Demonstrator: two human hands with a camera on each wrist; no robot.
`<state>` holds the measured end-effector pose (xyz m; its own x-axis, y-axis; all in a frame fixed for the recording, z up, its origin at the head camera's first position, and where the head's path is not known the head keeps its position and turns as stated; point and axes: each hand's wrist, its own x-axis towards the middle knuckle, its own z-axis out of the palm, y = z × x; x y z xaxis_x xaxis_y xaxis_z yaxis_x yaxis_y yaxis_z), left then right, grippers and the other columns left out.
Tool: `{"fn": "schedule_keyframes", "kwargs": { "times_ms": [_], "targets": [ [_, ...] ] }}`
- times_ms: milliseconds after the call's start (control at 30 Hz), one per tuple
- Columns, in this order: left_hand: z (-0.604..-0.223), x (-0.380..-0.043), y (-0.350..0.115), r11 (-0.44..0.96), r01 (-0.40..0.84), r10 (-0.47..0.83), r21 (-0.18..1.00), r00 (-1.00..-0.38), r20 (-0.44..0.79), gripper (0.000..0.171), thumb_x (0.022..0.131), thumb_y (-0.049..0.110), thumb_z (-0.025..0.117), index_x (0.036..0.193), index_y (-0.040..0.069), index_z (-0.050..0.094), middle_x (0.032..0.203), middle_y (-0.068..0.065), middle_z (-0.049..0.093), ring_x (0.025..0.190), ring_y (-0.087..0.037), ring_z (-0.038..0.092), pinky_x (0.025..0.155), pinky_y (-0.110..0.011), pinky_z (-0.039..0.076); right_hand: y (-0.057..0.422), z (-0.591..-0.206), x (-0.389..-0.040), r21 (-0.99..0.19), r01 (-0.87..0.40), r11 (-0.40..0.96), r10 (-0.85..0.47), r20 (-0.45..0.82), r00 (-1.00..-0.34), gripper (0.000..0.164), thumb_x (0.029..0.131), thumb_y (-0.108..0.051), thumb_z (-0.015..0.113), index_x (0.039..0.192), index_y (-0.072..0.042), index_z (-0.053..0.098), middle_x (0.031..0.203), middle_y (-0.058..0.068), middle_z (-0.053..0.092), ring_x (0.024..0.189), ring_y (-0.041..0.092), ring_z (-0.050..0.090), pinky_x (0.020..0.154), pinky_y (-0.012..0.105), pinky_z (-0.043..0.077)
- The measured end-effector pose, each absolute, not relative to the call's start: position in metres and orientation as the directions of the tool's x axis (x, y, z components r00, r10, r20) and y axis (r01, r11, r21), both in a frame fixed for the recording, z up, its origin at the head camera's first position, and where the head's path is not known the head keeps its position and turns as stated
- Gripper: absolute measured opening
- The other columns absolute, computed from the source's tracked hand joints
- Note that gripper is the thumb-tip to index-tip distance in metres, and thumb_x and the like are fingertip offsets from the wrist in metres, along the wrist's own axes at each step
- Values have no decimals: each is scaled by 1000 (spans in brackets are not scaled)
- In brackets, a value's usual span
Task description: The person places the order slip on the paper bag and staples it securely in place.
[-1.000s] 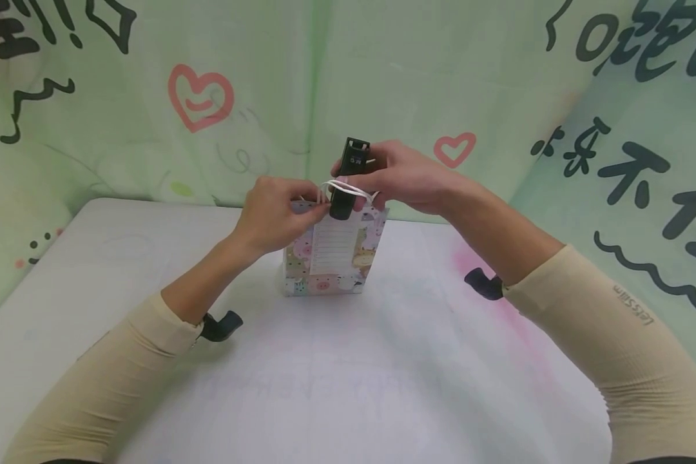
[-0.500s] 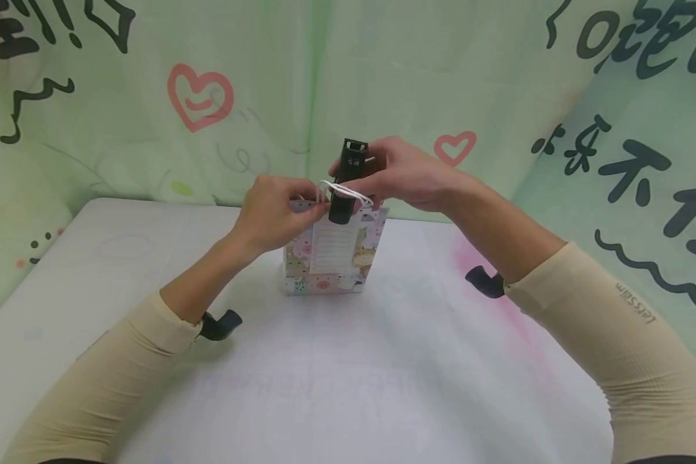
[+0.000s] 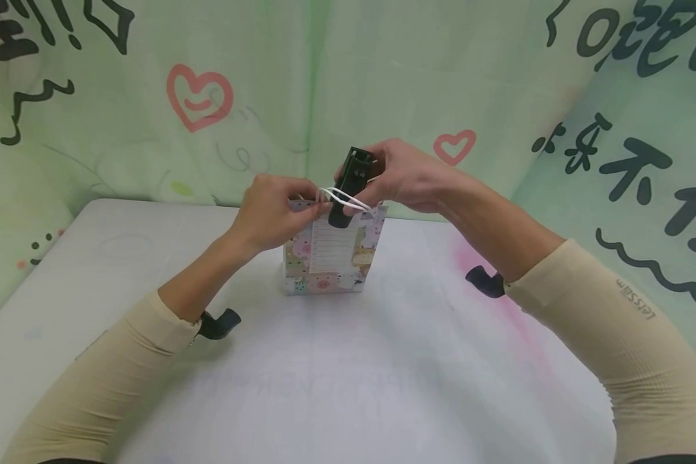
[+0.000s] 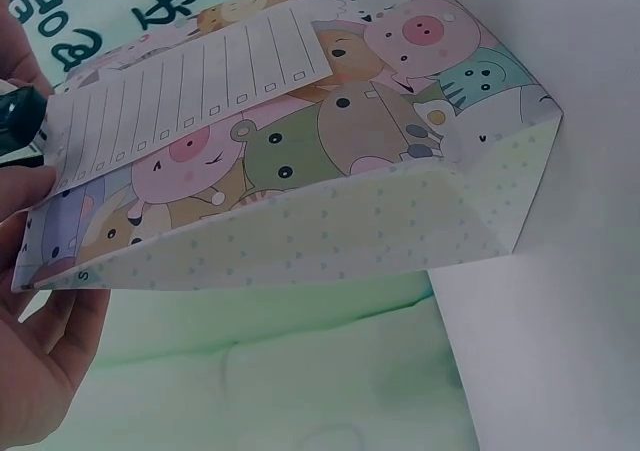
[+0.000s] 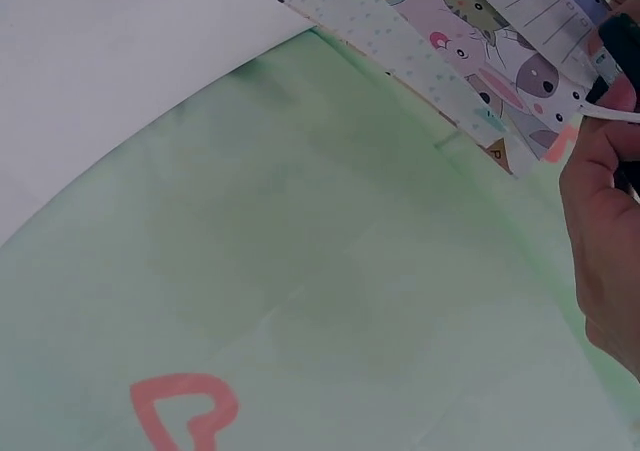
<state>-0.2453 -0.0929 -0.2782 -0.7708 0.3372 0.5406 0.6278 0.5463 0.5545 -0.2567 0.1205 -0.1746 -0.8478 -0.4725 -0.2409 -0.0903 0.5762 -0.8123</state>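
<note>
A paper gift bag [image 3: 368, 248] printed with cartoon animals stands upright on the white table. A lined paper slip [image 3: 332, 251] lies against its front. My left hand [image 3: 275, 214] pinches the bag's top edge at the left, thumb in front and fingers behind. In my right hand [image 3: 408, 177] I grip a black stapler [image 3: 359, 173], tilted, its lower end over the top of the slip. White cord handles [image 3: 348, 198] cross in front of the stapler. In the left wrist view the stapler's dark end [image 4: 20, 119] meets the slip's upper edge. Whether its jaws enclose the paper is hidden.
The white table [image 3: 325, 374] extends in front of the bag and to both sides. Behind it hangs a green cloth backdrop [image 3: 383, 71] with hearts and black writing. Dark wrist-worn devices [image 3: 220, 323] project from both sleeves.
The stapler's upper end has tipped right and down, and its lower end sits slightly lower. My right thumb has shifted with it. The left hand and the bag stay nearly still.
</note>
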Motion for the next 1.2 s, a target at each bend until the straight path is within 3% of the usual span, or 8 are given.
{"fn": "schedule_keyframes", "kwargs": {
  "times_ms": [167, 367, 800, 1033, 1200],
  "targets": [
    [-279, -247, -93, 544, 650, 344, 531, -750, 565, 13, 87, 26, 71, 93, 15, 75, 87, 2, 74, 77, -11, 64, 63, -30, 48, 118, -179, -256, -798, -97, 595, -440, -223, -870, 46, 66, -3, 86, 108, -4, 66, 107, 15, 64, 99, 29, 58, 96, 41, 44],
    [-280, -249, -94, 537, 655, 354, 532, -747, 562, 12, 88, 24, 70, 93, 15, 75, 89, 1, 74, 79, -11, 66, 66, -29, 51, 120, -185, -255, -782, -184, 595, -474, -156, -867, 37, 74, -13, 83, 108, -12, 69, 105, 8, 68, 97, 25, 63, 92, 38, 46],
    [-278, -251, -96, 527, 665, 376, 530, -741, 556, 12, 88, 24, 70, 92, 14, 75, 88, 1, 73, 79, -11, 66, 68, -30, 52, 120, -191, -255, -753, -295, 588, -486, -38, -873, 38, 78, -21, 80, 111, -10, 66, 99, 8, 70, 92, 21, 65, 87, 37, 47],
    [-278, -252, -97, 528, 654, 387, 541, -753, 532, 13, 88, 25, 70, 94, 15, 74, 90, 1, 73, 80, -11, 67, 71, -30, 53, 122, -198, -258, -774, -342, 532, -552, -11, -834, 32, 86, -15, 71, 116, -9, 59, 107, 7, 69, 99, 20, 65, 89, 39, 47],
    [-277, -252, -98, 521, 656, 394, 546, -752, 528, 12, 88, 24, 70, 95, 15, 74, 90, 1, 73, 80, -11, 67, 71, -30, 54, 123, -203, -262, -766, -384, 515, -582, 16, -813, 32, 87, -17, 71, 114, -11, 58, 104, 6, 69, 96, 20, 66, 88, 38, 49]
  ]
}}
